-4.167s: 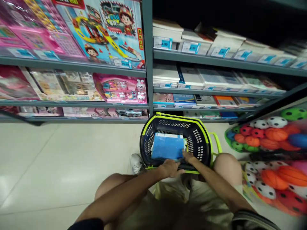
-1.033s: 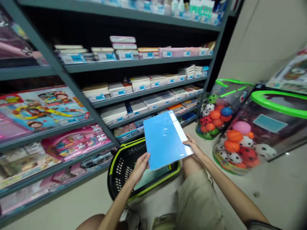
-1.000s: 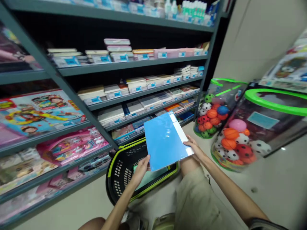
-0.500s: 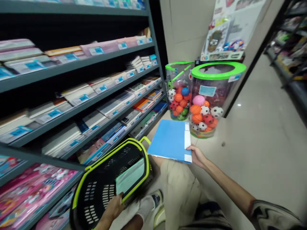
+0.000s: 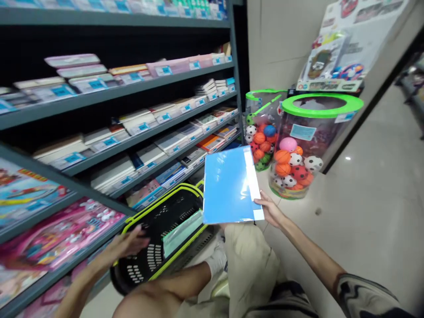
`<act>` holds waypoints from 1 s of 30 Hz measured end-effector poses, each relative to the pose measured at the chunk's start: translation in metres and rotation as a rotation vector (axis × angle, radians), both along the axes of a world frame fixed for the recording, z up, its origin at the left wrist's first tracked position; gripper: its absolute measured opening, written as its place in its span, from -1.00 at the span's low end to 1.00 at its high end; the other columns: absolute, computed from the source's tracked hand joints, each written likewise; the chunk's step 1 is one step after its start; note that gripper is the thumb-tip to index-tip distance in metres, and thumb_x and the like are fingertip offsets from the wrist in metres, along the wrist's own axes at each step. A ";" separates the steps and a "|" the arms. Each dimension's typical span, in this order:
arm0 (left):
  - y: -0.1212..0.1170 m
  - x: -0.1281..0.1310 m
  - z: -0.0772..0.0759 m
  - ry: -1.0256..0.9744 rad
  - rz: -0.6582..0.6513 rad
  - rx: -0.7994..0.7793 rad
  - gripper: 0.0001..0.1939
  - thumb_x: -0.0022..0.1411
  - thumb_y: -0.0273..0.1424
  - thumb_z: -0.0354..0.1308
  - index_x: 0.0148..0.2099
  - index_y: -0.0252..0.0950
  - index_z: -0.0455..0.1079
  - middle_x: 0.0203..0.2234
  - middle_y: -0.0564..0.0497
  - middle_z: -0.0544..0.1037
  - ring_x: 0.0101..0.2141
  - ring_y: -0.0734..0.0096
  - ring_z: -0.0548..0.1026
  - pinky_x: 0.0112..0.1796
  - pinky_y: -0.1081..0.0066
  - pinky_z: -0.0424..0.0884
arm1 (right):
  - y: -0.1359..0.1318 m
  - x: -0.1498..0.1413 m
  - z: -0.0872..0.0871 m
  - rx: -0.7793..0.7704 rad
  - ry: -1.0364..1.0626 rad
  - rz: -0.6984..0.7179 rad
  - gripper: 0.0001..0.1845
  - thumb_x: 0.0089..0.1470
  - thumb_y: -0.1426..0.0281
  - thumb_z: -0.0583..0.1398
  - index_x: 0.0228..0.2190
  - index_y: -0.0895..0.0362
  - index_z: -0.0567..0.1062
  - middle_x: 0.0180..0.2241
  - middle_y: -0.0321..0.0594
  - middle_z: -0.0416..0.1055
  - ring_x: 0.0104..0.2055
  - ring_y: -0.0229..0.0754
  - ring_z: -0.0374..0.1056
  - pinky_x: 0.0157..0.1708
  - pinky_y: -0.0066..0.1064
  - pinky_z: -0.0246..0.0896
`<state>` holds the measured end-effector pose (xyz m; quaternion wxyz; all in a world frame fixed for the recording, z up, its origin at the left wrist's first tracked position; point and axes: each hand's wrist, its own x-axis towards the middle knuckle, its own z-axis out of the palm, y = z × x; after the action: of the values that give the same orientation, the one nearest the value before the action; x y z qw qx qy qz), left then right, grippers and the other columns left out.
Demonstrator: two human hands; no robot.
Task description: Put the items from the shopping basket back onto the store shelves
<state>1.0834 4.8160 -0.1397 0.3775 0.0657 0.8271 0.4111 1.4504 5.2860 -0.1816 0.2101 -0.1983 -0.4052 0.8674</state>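
Note:
A flat blue folder with a white strip down its right side is gripped at its lower right edge by my right hand, thumb on the front. It is tilted up above my knee. My left hand is over the left end of a black shopping basket with a lime-green rim, fingers apart and slightly blurred, holding nothing. Inside the basket lies a pale green flat item, partly hidden by the rim.
Shelves of notebooks with blue price tags line the left side. Two clear bins of small balls with green rims stand ahead, a toy display behind them. Pink packaged toys lie on the lower left shelf.
My left hand has let go of the basket's near rim and moved left and up. The folder has tipped more upright in my right hand. The view has turned left.

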 end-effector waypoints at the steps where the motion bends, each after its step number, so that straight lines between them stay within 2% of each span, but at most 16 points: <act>1: 0.015 0.006 0.012 -0.079 0.019 0.099 -0.04 0.16 0.42 0.21 0.17 -0.36 0.50 0.04 -0.44 0.73 0.10 -0.23 0.71 0.27 -0.10 0.52 | 0.002 -0.009 0.004 0.042 0.026 0.001 -0.33 -0.06 0.39 0.53 0.11 -0.05 0.58 0.10 -0.27 0.65 0.11 -0.04 0.56 0.13 -0.24 0.48; 3: 0.055 0.027 0.035 -0.287 -0.012 0.333 0.07 0.28 0.46 -0.03 0.26 -0.45 0.49 0.18 -0.50 0.64 0.17 -0.21 0.66 0.29 -0.04 0.49 | 0.011 -0.029 0.011 0.178 0.066 -0.039 -0.35 -0.10 0.38 0.55 0.07 -0.06 0.63 0.14 -0.26 0.63 0.26 0.00 0.48 0.31 -0.17 0.35; 4: 0.078 0.040 0.044 -0.395 -0.070 0.431 0.13 0.29 0.48 -0.10 0.29 -0.48 0.49 0.22 -0.52 0.61 0.21 -0.25 0.63 0.30 -0.06 0.47 | 0.017 -0.039 0.014 0.269 0.085 -0.075 -0.43 -0.09 0.37 0.55 0.01 -0.05 0.67 0.16 -0.24 0.62 0.33 0.02 0.42 0.39 -0.14 0.27; 6: 0.124 0.066 0.059 -0.467 -0.068 0.554 0.22 0.21 0.55 -0.16 0.27 -0.48 0.53 0.16 -0.51 0.65 0.22 -0.33 0.61 0.23 -0.12 0.52 | 0.030 -0.059 0.022 0.487 0.113 -0.172 -0.68 -0.03 0.34 0.53 -0.17 -0.05 0.74 0.23 -0.20 0.57 0.47 0.05 0.27 0.51 -0.06 0.10; 8: 0.164 0.085 0.065 -0.426 -0.046 0.611 0.20 0.14 0.56 -0.05 0.30 -0.40 0.53 0.10 -0.44 0.68 0.19 -0.37 0.61 0.13 -0.15 0.58 | 0.043 -0.074 0.030 0.709 0.103 -0.299 -0.90 0.06 0.30 0.50 -0.31 -0.08 0.76 0.30 -0.22 0.49 0.56 0.05 0.11 0.60 0.02 -0.10; 10: 0.194 0.095 0.061 -0.338 -0.043 0.619 0.01 0.10 0.34 0.34 0.35 -0.27 0.49 0.11 -0.32 0.69 0.11 -0.32 0.66 0.04 -0.09 0.64 | 0.054 -0.083 0.036 0.824 0.080 -0.374 -0.93 0.13 0.24 0.47 -0.29 -0.09 0.78 0.36 -0.24 0.43 0.59 0.05 0.03 0.63 0.03 -0.18; 11: 0.206 0.097 0.057 -0.298 -0.044 0.621 -0.06 0.05 0.15 0.51 0.36 -0.20 0.48 0.13 -0.27 0.69 0.06 -0.27 0.68 0.00 -0.03 0.65 | 0.057 -0.086 0.038 0.804 0.076 -0.382 -0.84 0.14 0.21 0.47 -0.20 -0.10 0.78 0.38 -0.23 0.41 0.59 0.05 0.05 0.62 0.02 -0.13; 13: 0.229 0.094 0.044 -0.244 -0.038 0.650 -0.10 -0.01 -0.17 0.64 0.36 -0.14 0.46 0.16 -0.19 0.68 0.01 -0.13 0.71 -0.03 0.10 0.66 | 0.062 -0.086 0.037 0.617 0.084 -0.385 -0.52 0.12 0.16 0.48 0.09 -0.14 0.69 0.39 -0.23 0.41 0.55 0.04 0.16 0.54 -0.01 0.13; 15: 0.253 0.087 0.032 -0.219 -0.033 0.711 -0.14 0.03 -0.22 0.63 0.35 -0.13 0.44 0.20 -0.16 0.66 0.02 -0.05 0.70 -0.01 0.17 0.65 | 0.063 -0.080 0.031 0.340 0.074 -0.392 -0.26 0.12 0.09 0.47 0.30 -0.21 0.50 0.38 -0.25 0.43 0.43 0.00 0.35 0.35 -0.08 0.44; 17: 0.281 0.078 0.019 -0.169 0.000 0.772 -0.17 0.07 -0.19 0.61 0.34 -0.13 0.43 0.19 -0.15 0.66 0.03 -0.01 0.69 0.00 0.19 0.63 | 0.060 -0.070 0.019 0.126 0.028 -0.328 -0.28 0.20 0.00 0.40 0.32 -0.16 0.45 0.33 -0.18 0.49 0.26 0.03 0.52 0.11 -0.13 0.62; 18: 0.297 0.073 0.012 -0.132 0.029 0.800 -0.19 0.06 -0.18 0.61 0.31 -0.14 0.43 0.17 -0.15 0.67 0.03 0.00 0.68 0.01 0.19 0.62 | 0.058 -0.065 0.011 0.075 0.001 -0.263 -0.33 0.25 -0.01 0.37 0.29 -0.10 0.47 0.30 -0.11 0.51 0.18 0.06 0.57 0.02 -0.13 0.66; 20: 0.333 0.065 -0.007 -0.089 0.089 0.849 -0.24 0.03 -0.17 0.62 0.23 -0.19 0.44 0.11 -0.15 0.69 0.02 0.04 0.67 0.05 0.20 0.59 | 0.058 -0.059 -0.006 0.082 -0.054 -0.194 -0.39 0.25 0.07 0.40 0.24 -0.02 0.51 0.30 -0.04 0.51 0.12 0.11 0.59 -0.06 -0.14 0.68; 22: 0.373 0.058 -0.034 -0.123 0.144 0.877 -0.29 0.02 -0.21 0.60 0.17 -0.21 0.42 0.08 -0.15 0.69 0.01 0.10 0.66 0.11 0.20 0.56 | 0.067 -0.061 -0.025 0.140 -0.115 -0.278 -0.35 0.14 0.23 0.50 0.22 -0.03 0.52 0.30 -0.09 0.49 0.08 0.05 0.58 -0.07 -0.19 0.69; 24: 0.415 0.051 -0.069 -0.192 0.197 0.862 -0.34 0.05 -0.29 0.55 0.15 -0.20 0.38 0.07 -0.14 0.68 -0.03 0.18 0.65 0.13 0.21 0.54 | 0.091 -0.074 -0.048 0.147 -0.181 -0.408 -0.27 0.01 0.35 0.55 0.20 -0.02 0.52 0.19 -0.15 0.54 -0.04 -0.07 0.57 -0.09 -0.27 0.67; 27: 0.479 0.034 -0.131 -0.272 0.251 0.779 -0.42 0.09 -0.36 0.47 0.12 -0.20 0.36 0.06 -0.14 0.68 -0.08 0.23 0.64 0.10 0.22 0.56 | 0.151 -0.106 -0.093 0.113 -0.228 -0.497 -0.25 -0.08 0.37 0.53 0.16 0.02 0.52 -0.05 -0.22 0.59 -0.15 -0.17 0.52 -0.12 -0.34 0.63; 30: 0.543 0.003 -0.199 -0.402 0.217 0.664 -0.47 0.00 -0.48 0.41 0.06 -0.25 0.43 -0.05 -0.16 0.71 -0.09 0.12 0.67 0.06 0.12 0.59 | 0.224 -0.147 -0.149 0.149 -0.259 -0.541 -0.26 -0.14 0.35 0.52 0.11 0.00 0.52 -0.03 -0.26 0.56 -0.11 -0.17 0.50 -0.13 -0.35 0.61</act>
<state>1.0863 5.3590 -0.3383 0.4446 0.0147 0.5609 0.6983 1.3032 5.5098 -0.3308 0.3938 -0.3920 -0.4236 0.7154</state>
